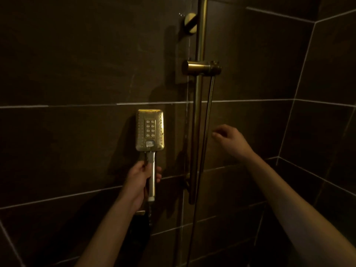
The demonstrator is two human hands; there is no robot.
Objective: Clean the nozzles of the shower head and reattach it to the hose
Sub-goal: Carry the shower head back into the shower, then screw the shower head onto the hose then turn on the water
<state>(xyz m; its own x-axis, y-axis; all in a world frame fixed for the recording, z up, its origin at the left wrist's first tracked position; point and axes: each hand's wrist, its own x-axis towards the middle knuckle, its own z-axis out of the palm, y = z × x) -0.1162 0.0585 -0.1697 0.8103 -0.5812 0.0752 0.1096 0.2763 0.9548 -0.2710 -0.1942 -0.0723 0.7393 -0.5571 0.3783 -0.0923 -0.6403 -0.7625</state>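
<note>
Rectangular gold metal shower head (pixel 150 130) standing upright, nozzle face toward camera, left of vertical gold slide rail (pixel 198 105). Left hand (pixel 140 180) gripping its handle. Thin metal hose (pixel 207 132) hanging from rail bracket (pixel 202 67). Right hand (pixel 230 140) hovering beside hose, fingers loosely curled, holding nothing. Dark tiled wall (pixel 77 64) behind.

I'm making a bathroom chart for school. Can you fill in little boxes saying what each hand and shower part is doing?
left hand: grips the shower head's handle
shower head: upright, nozzle face toward the camera
right hand: loosely curled, holds nothing, near the hose
hose: hangs from the slider
slider: on the rail
rail: upright on tiled wall
</note>
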